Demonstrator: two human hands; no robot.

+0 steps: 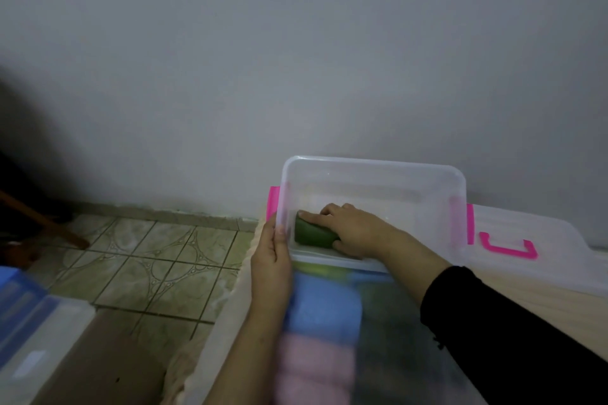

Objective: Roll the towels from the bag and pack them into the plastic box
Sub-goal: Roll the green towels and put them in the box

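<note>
The scene is dim and flat, with a cool grey-blue cast and no clear light source. The wall [296,59] is evenly lit, darkening towards the left edge, where a deep shadow swallows the corner. No hard shadows or glare show; the clear plastic box [460,181] gives only faint sheen along its rim. The lower part is smeared by motion blur: the blue towel [324,302] and pink towel [316,368] lose all texture. The floor tiles [148,256] look soft, and their lines bow from wide-angle distortion. Fine grain covers everything.
</note>
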